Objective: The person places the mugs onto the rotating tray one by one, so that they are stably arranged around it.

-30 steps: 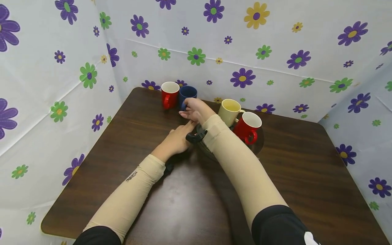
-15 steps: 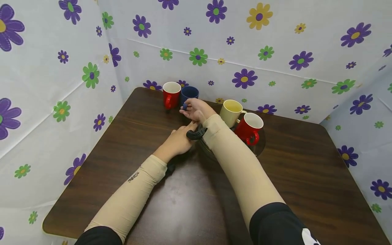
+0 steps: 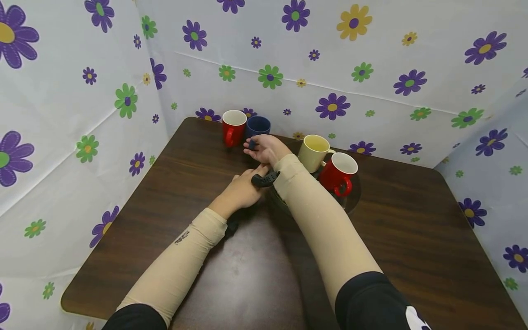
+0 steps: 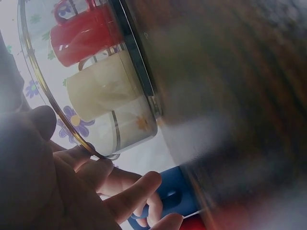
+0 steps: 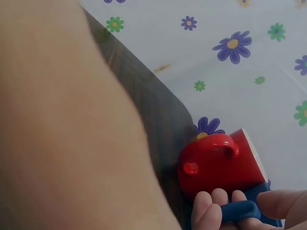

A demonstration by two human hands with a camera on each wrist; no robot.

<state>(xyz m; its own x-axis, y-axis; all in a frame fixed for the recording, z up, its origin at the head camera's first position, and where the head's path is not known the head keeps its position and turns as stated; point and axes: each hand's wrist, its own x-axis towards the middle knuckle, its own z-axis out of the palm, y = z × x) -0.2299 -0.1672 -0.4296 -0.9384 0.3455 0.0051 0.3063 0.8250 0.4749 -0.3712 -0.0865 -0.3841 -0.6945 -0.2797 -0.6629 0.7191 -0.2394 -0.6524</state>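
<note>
My right hand (image 3: 267, 149) holds the handle of a blue mug (image 3: 258, 125), its fingers curled round it in the right wrist view, where the blue handle (image 5: 236, 210) shows. This mug stands at the back edge of the table, beside a red mug (image 3: 233, 130). Nearer and below it, my left hand (image 3: 241, 189) lies at the side of a round clear tray (image 3: 354, 198), fingers mostly straight. The left wrist view has its fingertips at the tray's gold-looking rim (image 4: 53, 101). A cream mug (image 3: 312, 156) and another red mug (image 3: 338, 173) stand on the tray.
A flowered cloth (image 3: 247, 46) hangs close behind the brown table (image 3: 416, 238) and along both sides. My right forearm (image 3: 326, 211) crosses over the tray and hides part of it. A black wrist strap (image 3: 265, 178) sits between the hands.
The whole head view has shifted slightly to the right. More of the blue handle shows between my right fingers; the mugs keep their places and my left hand stays by the tray.
</note>
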